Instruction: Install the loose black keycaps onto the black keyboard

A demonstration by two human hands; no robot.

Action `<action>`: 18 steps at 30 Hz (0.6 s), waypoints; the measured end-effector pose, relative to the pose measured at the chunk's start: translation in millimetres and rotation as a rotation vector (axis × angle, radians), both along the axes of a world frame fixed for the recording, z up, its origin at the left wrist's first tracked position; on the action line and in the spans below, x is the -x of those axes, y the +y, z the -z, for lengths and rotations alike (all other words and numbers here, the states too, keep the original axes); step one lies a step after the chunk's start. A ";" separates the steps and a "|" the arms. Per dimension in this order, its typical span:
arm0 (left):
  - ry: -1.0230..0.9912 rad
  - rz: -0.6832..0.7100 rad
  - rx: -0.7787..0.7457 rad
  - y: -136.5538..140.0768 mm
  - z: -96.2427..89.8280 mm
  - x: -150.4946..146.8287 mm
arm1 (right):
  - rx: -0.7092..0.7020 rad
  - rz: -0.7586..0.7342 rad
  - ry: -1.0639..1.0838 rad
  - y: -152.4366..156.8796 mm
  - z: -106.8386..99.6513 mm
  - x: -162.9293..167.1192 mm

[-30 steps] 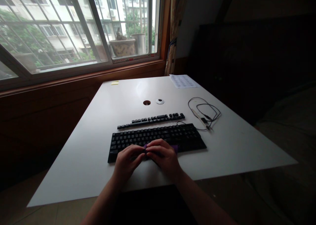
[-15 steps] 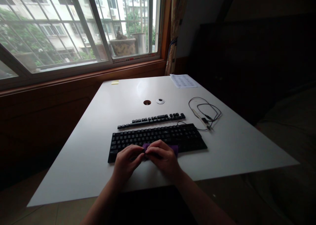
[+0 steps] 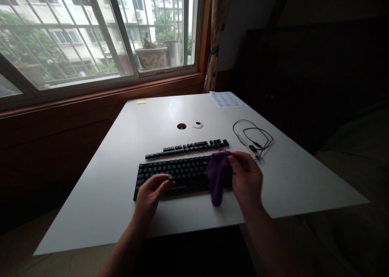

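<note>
Between the thumb and fingers of my left hand (image 3: 152, 190) is a small black keycap (image 3: 170, 177), held over the front left part of the keyboard. My right hand (image 3: 247, 177) pinches a purple cloth (image 3: 216, 179), which hangs down over the right side of the keyboard. The black keyboard (image 3: 173, 169) lies on the white table; its front rows are partly hidden by my hands and the cloth. Behind it, loose keycaps (image 3: 185, 148) stand in two uneven rows.
A dark coiled cable (image 3: 264, 137) lies on the white table (image 3: 100, 179) to the right. Farther back are a round cable hole (image 3: 181, 126), its white cover (image 3: 198, 125), a yellow sticky note (image 3: 142, 101) and printed paper (image 3: 227, 99). A barred window (image 3: 91, 29) is beyond.
My hands have moved apart. The right has lifted the purple cloth up and to the right, while the left keeps the keycap, now plainly visible, near the same place.
</note>
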State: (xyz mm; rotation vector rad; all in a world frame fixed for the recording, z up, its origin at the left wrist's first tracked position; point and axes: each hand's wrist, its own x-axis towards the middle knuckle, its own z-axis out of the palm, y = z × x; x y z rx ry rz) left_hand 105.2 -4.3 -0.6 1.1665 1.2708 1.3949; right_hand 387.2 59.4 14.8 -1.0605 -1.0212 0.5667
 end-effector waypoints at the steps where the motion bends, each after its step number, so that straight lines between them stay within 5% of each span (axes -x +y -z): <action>1: -0.017 -0.001 0.002 0.6 0.2 0.2 | -0.047 0.069 0.031 7.9 -4.6 -14.2; 7: -0.086 -0.009 -0.009 2.6 1.9 2.1 | -0.412 0.415 0.021 52.8 -30.6 -104.2; 9: -0.069 -0.019 -0.012 1.8 0.0 5.3 | -0.406 0.465 -0.109 63.4 -30.4 -129.9; 14: 0.206 -0.040 -0.110 -0.9 -13.6 29.1 | -0.142 0.534 -0.514 74.5 -6.9 -166.2; 18: 0.553 0.004 -0.271 -3.6 -23.8 59.0 | -0.164 0.474 -0.652 70.5 16.8 -167.8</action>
